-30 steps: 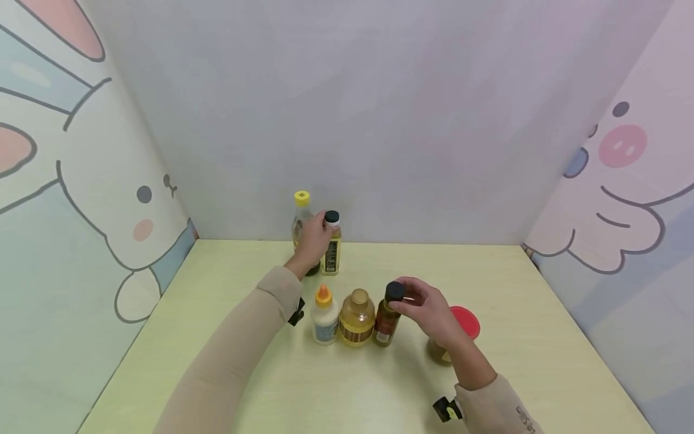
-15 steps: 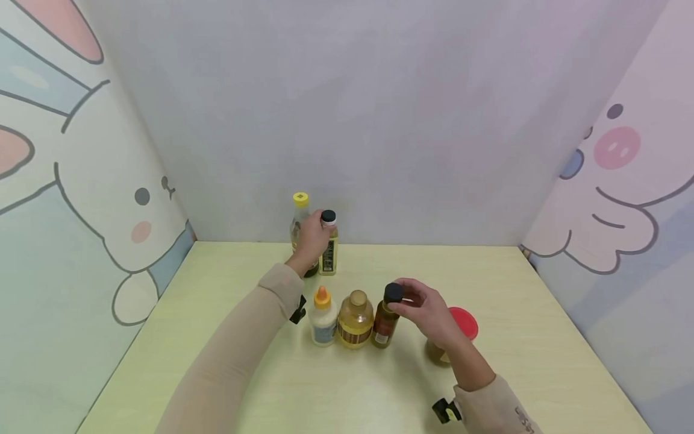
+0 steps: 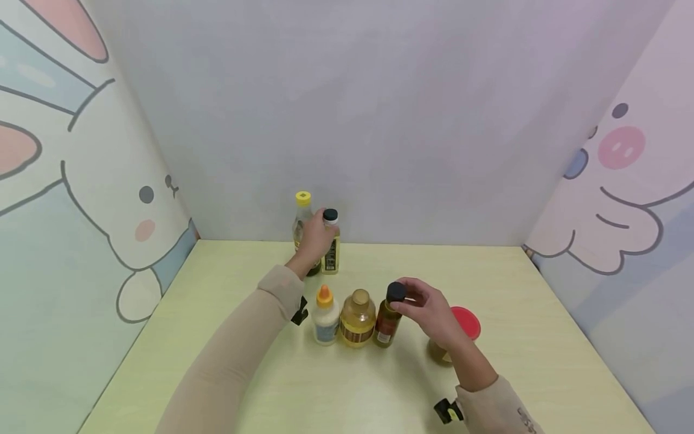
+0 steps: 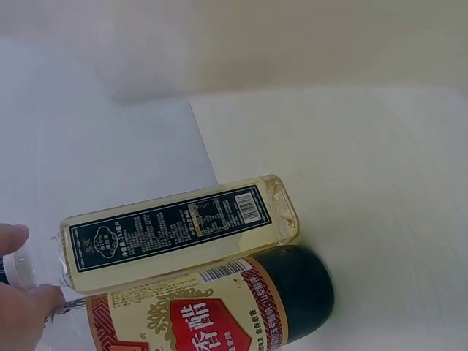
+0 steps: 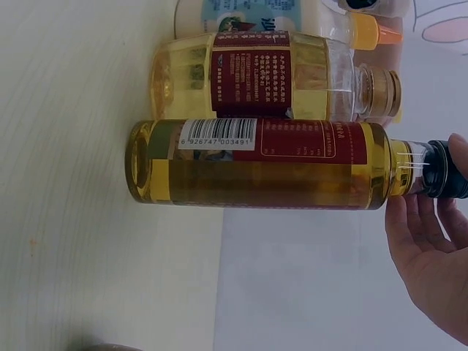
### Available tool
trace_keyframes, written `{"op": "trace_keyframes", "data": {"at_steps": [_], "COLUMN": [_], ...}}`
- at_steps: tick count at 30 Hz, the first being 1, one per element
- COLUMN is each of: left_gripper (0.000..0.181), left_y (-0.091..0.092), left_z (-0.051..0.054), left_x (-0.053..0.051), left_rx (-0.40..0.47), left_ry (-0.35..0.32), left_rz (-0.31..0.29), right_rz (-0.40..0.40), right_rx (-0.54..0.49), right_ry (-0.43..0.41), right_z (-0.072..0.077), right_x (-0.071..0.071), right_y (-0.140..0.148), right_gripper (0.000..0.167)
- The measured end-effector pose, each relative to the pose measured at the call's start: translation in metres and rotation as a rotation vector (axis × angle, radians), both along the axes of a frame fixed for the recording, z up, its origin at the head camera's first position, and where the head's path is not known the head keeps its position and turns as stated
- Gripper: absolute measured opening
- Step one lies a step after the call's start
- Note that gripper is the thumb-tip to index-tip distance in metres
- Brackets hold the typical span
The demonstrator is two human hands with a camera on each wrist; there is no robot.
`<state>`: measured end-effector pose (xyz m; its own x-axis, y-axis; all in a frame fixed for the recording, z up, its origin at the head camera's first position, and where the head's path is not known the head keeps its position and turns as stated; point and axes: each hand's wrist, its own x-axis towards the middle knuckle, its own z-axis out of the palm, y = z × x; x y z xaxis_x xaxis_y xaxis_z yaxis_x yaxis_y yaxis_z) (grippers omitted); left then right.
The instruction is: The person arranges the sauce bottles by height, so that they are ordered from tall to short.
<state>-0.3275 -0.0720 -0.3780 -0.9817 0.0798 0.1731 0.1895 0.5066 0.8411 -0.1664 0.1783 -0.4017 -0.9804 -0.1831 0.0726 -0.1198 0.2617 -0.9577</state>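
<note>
At the back of the table, my left hand (image 3: 315, 238) pinches the neck of a square clear bottle (image 3: 331, 256) with a black cap and pale yellow liquid. Right beside it stands a vinegar bottle (image 4: 197, 314) with a yellow cap, partly behind the hand. My right hand (image 3: 431, 310) holds a brown-gold oil bottle (image 5: 263, 164) by its black-capped top, fingers and thumb around the cap and neck. The oil bottle stands upright at the right end of a row, next to a round golden bottle (image 3: 357, 319) and a white squeeze bottle (image 3: 326, 322) with an orange tip.
A jar with a red lid (image 3: 467, 322) stands at the right, partly hidden by my right forearm. The pale yellow table (image 3: 217, 289) has a grey wall (image 3: 347, 120) behind it and cartoon-printed panels on both sides.
The view shifts slightly with the head. Both hands keep their holds, and the bottles stay in their places.
</note>
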Motion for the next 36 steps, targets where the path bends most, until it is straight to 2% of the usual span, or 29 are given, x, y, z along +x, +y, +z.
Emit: {"op": "trace_keyframes", "data": {"at_steps": [8, 13, 20, 24, 30, 36], "left_gripper": [0.07, 0.075, 0.075, 0.074, 0.073, 0.072], "left_y": [-0.002, -0.003, -0.005, -0.008, -0.011, -0.017], "left_z": [-0.004, -0.002, 0.001, 0.002, 0.004, 0.0], "left_x": [0.002, 0.006, 0.016, 0.023, 0.036, 0.043], "left_rx": [0.034, 0.03, 0.001, -0.004, 0.049, 0.08], "left_ry": [0.024, 0.024, 0.009, 0.026, 0.034, 0.033], "left_rz": [-0.006, 0.001, 0.016, -0.004, -0.04, -0.055], "right_rz": [0.003, 0.01, 0.011, 0.013, 0.011, 0.004], "right_rx": [-0.006, -0.008, -0.01, -0.014, -0.026, -0.027], "right_ry": [0.003, 0.008, 0.015, 0.015, 0.01, 0.01], "right_z": [0.0, -0.001, 0.0, 0.0, 0.0, -0.001], "right_x": [0.001, 0.0, 0.0, 0.001, 0.002, 0.001], "right_y": [-0.001, 0.0, -0.001, -0.002, -0.003, -0.002], "right_gripper": [0.042, 0.043, 0.043, 0.044, 0.044, 0.043]}}
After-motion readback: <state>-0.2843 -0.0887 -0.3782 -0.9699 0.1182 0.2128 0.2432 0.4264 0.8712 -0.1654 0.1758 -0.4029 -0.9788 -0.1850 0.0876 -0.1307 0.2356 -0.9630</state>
